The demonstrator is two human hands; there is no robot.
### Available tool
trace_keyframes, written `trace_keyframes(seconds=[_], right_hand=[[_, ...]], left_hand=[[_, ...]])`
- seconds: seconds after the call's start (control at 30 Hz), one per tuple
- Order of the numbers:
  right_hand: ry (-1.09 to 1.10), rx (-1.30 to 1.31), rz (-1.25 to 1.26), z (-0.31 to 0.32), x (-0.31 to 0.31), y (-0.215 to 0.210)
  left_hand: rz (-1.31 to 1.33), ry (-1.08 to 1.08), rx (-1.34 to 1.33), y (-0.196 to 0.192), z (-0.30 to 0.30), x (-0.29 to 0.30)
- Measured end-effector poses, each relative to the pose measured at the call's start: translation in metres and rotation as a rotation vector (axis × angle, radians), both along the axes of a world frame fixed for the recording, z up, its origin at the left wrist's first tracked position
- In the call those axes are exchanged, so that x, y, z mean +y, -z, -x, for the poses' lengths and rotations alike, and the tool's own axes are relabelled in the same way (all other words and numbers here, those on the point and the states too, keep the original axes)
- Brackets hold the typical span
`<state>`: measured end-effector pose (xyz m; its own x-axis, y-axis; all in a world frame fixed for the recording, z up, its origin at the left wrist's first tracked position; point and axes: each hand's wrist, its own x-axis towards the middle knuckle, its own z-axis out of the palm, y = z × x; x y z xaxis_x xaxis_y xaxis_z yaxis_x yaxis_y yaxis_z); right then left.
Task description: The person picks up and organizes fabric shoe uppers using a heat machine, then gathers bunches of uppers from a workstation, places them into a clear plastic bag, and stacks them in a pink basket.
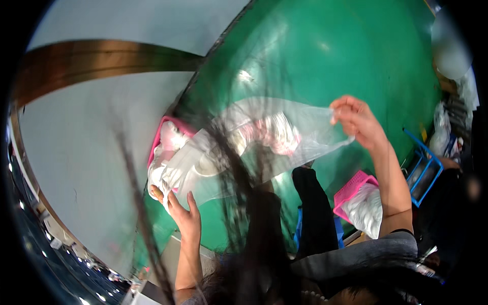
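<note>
A large clear plastic bag (315, 145) is stretched out in front of me, above the green floor. My right hand (358, 122) pinches its right end between thumb and fingers. Inside, a curved row of white and pink pieces (277, 133) shows through the film; their kind is unclear. My left hand (182, 212) is at the bag's left end, thumb and fingers apart, fingertips touching soft white items (158, 175) with a thin strap. Those items lie at a pink basket (156, 138) holding more white pieces. Dark strands of hair blur the middle of the view.
A pale grey tabletop (76, 152) with a brown strip (112, 56) extends to the left. Right of my legs (307, 203) stands another pink basket (351, 189) with a whitish plastic bundle (366, 209). Farther right are a blue metal frame (424, 162) and bagged goods (441, 129).
</note>
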<state>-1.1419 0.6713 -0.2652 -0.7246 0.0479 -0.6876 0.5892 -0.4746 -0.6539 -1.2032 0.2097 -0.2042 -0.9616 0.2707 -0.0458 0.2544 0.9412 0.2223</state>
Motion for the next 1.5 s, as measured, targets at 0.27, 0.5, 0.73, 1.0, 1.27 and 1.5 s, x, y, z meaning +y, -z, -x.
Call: trace_keyframes(seconds=[0.27,0.5,0.73,1.0,1.27,1.5], right_hand=[[-0.229,0.242,-0.031,0.083,-0.124,-0.018],[-0.205,0.182,0.033,0.12,-0.141,-0.014],[-0.003,0.332,0.092,0.127,-0.163,-0.002],[0.094,0.26,0.472,0.111,-0.14,-0.002],[-0.711,0.133,-0.849,0.154,-0.129,0.007],[-0.916,0.717,-0.94,0.201,-0.269,0.055]], left_hand=[[-0.024,-0.242,-0.229,0.092,0.01,-0.113],[-0.326,0.115,-0.447,0.093,0.084,-0.06],[0.018,0.92,-0.219,0.229,0.144,0.11],[-0.038,0.678,-0.761,0.357,0.162,0.141],[-0.18,0.554,-0.411,0.4,0.227,0.127],[-0.281,0.462,-0.28,0.379,0.218,0.085]])
